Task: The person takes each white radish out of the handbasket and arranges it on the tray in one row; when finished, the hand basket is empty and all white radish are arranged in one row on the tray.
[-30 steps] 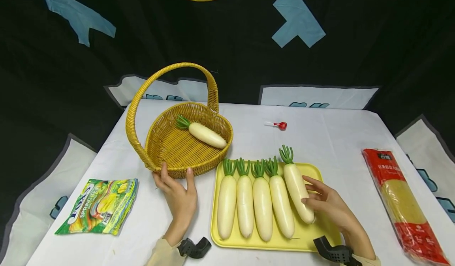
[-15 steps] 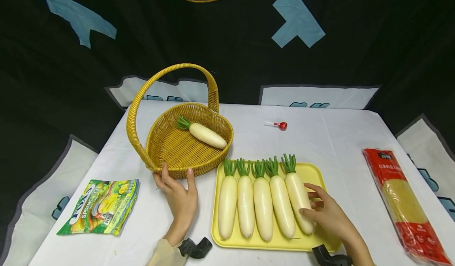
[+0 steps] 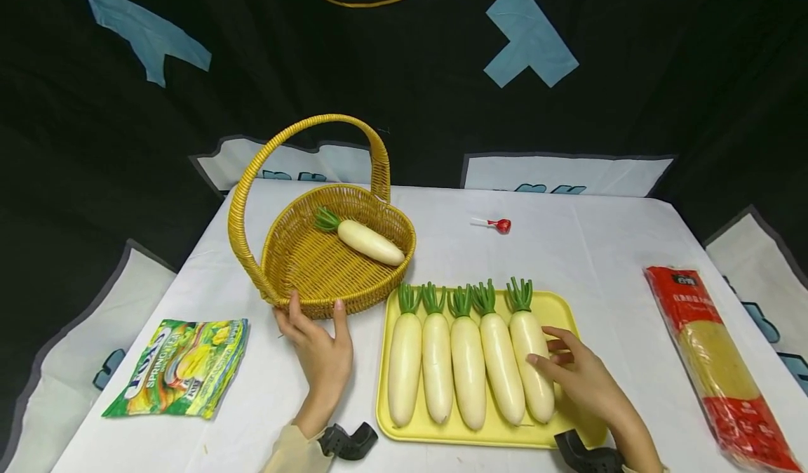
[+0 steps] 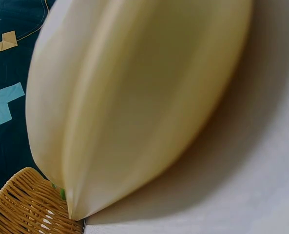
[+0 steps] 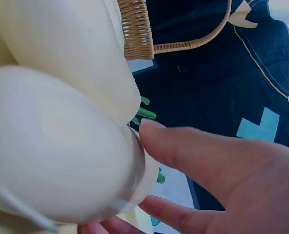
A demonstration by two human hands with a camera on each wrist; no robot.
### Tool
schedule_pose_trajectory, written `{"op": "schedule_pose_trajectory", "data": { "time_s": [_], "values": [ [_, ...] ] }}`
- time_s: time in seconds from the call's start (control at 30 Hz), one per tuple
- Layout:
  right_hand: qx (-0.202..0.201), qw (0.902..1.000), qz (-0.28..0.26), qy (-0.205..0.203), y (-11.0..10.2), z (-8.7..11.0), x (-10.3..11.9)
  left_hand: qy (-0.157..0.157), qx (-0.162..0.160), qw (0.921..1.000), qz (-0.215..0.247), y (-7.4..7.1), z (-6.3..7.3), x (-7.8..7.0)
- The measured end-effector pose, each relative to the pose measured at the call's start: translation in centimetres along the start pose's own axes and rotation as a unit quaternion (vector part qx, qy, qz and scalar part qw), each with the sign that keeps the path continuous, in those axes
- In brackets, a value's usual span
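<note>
On the yellow tray [image 3: 562, 304] several white radishes [image 3: 468, 371] with green tops lie side by side. My right hand [image 3: 583, 375] pinches the rightmost white radish [image 3: 533, 368], thumb on top and fingers at its right side. The right wrist view shows the thumb [image 5: 183, 148] against this radish [image 5: 61, 146]. My left hand [image 3: 322, 354] touches the near outer wall of the wicker basket [image 3: 309, 276] with its fingers and thumb. One white radish [image 3: 369, 241] lies inside the basket. The left wrist view is largely covered by a blurred pale shape, and my left hand is not visible there.
At left on the white-covered table [image 3: 568, 241] lies a green and yellow candy bag [image 3: 179, 368]. A red lollipop [image 3: 501, 226] is near the back. To the right is a long red and yellow packet [image 3: 719, 361]. Behind the table hangs a dark curtain [image 3: 379, 52].
The rightmost radish, held by my right hand, has shifted toward me and straightened beside the others on the tray. My left hand stays at the basket.
</note>
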State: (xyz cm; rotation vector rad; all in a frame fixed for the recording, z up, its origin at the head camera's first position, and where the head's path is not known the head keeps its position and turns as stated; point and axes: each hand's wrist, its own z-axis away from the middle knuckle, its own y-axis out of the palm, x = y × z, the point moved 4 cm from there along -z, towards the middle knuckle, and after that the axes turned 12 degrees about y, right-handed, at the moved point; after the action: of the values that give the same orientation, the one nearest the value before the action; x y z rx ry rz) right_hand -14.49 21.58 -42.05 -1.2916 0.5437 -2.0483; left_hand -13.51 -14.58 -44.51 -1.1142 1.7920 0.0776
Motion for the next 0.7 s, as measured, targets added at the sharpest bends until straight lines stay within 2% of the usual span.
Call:
{"op": "schedule_pose_trajectory", "data": {
  "time_s": [0.2,0.4,0.57,0.7],
  "values": [
    [-0.023,0.9992,-0.010,-0.031,-0.7,-0.8,0.9,-0.003,0.002,1.0000,-0.001,0.1,0.0,-0.1],
    [-0.044,0.9961,-0.017,-0.074,-1.8,-1.9,3.0,-0.001,-0.003,1.0000,-0.004,0.0,0.0,-0.1],
    [-0.058,0.9916,-0.029,-0.112,-2.6,-3.3,5.8,-0.002,-0.003,1.0000,-0.004,-0.1,0.0,-0.1],
    [-0.057,0.9874,-0.021,-0.146,-3.2,-4.6,8.9,0.004,-0.004,1.0000,-0.005,-0.1,0.0,-0.1]
  ]
}}
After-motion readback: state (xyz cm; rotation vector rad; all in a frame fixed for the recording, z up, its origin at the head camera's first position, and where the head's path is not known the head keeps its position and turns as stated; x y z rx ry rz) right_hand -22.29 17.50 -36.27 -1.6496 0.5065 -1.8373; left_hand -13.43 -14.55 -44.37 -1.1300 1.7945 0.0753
